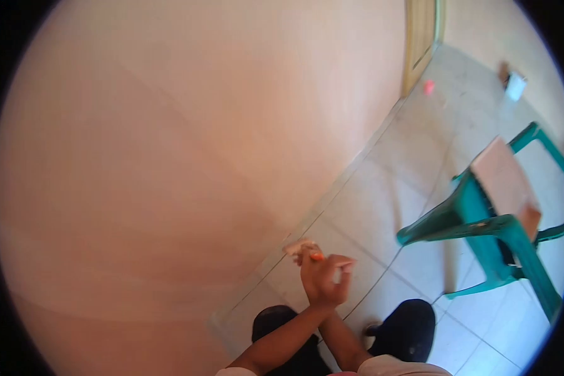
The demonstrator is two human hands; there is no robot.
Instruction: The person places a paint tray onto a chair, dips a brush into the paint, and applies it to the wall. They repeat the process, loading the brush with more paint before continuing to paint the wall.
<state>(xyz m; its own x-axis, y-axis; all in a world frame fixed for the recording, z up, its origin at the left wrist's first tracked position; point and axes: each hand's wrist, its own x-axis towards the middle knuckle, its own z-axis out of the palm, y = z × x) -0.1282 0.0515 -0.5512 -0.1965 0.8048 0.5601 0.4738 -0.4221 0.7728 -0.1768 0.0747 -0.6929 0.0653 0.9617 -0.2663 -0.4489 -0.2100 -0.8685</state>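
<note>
My forearms cross low in the middle of the view. My left hand [331, 280], coming from the lower left, lies over the right wrist area. Its fingers and thumb curl toward each other, with a gap of floor showing between them. Partly behind it is my right hand [308, 262], its fingers bent near a small pale piece [299, 246] that I cannot identify. A small bright orange spot [318, 255] shows between the two hands. Overlap and blur hide the fingertips and whatever they hold.
A smooth pinkish wall [169, 156] fills the left side. At right stands a green plastic chair [476, 219] with a flat brownish board [506, 178] on it. A pink object [428, 86] and a pale blue-white object [515, 86] are on the tiled floor [357, 207] farther off.
</note>
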